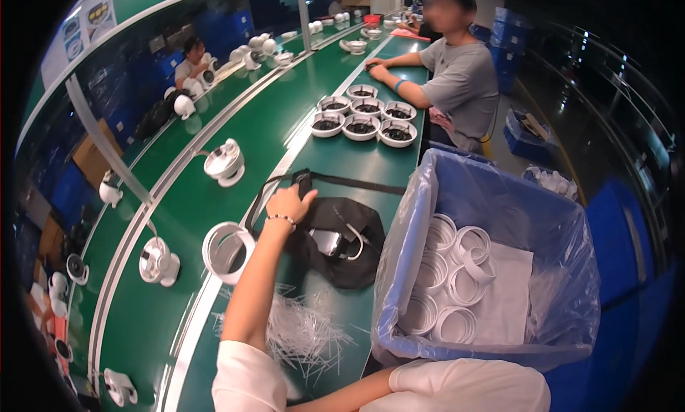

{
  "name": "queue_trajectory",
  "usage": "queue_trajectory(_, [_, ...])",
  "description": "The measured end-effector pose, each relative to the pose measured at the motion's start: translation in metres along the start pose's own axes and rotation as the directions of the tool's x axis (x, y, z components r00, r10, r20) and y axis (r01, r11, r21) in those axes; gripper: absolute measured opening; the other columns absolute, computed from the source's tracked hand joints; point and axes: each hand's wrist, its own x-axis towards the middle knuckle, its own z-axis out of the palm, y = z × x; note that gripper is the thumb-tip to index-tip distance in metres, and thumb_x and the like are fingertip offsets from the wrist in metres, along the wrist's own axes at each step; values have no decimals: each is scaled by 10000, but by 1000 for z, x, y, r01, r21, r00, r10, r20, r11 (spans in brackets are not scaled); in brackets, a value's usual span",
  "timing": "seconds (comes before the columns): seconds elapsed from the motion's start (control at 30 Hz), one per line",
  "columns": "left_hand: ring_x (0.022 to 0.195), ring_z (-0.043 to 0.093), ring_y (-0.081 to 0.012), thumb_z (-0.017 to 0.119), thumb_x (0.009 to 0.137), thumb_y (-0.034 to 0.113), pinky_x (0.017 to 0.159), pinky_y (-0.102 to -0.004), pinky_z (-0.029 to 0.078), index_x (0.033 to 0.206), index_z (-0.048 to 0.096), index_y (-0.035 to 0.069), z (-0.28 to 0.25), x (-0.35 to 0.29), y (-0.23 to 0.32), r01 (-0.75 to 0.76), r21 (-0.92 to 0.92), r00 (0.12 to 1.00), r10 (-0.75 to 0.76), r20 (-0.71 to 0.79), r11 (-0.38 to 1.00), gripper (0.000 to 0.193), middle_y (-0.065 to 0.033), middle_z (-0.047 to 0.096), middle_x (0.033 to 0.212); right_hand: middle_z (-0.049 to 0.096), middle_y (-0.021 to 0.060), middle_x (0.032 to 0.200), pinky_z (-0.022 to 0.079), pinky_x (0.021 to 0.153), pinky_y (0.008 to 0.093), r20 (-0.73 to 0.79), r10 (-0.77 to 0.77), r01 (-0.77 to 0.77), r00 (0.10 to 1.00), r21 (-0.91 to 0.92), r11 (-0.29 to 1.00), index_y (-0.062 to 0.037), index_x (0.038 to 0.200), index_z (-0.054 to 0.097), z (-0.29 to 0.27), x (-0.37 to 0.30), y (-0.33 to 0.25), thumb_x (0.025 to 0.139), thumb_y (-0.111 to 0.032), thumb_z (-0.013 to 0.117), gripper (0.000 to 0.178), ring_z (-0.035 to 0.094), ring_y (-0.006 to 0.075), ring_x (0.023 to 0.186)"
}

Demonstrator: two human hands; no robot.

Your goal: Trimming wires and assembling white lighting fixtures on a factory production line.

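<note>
My left hand, a bead bracelet on its wrist, is closed on the top edge of a black fabric bag where the black strap joins it. The bag lies open on the green bench, with a white device and a white cable showing inside. A white ring-shaped housing stands just left of my forearm. Only my right arm's white sleeve and forearm show along the lower edge; the hand itself is hidden.
A blue bin lined with clear plastic holds several white rings at my right. Thin white plastic strips lie heaped below the bag. White camera bodies ride the green belt. Several dome bases sit beside a seated person in grey.
</note>
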Motion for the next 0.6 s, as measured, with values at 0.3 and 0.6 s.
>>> queue_trajectory(0.3, [797,565,-301,416,834,227,704,-357,441,906,578,45,-175,-128,-39,-207,-155,901,126,-415,966,254,-170,581,813,440,69,772,305,669,336,596,155,-77,788,-155,985,-51,763,515,-21,14,5,477,-231,599,348,411,216,792])
queue_trajectory(0.6, [825,554,-284,418,829,215,722,-348,440,951,546,28,-228,-262,-20,-65,-549,877,-215,-430,833,257,-171,564,868,470,71,828,329,697,327,521,113,-72,846,-97,993,-50,870,531,-40,25,3,487,-253,683,459,426,220,819])
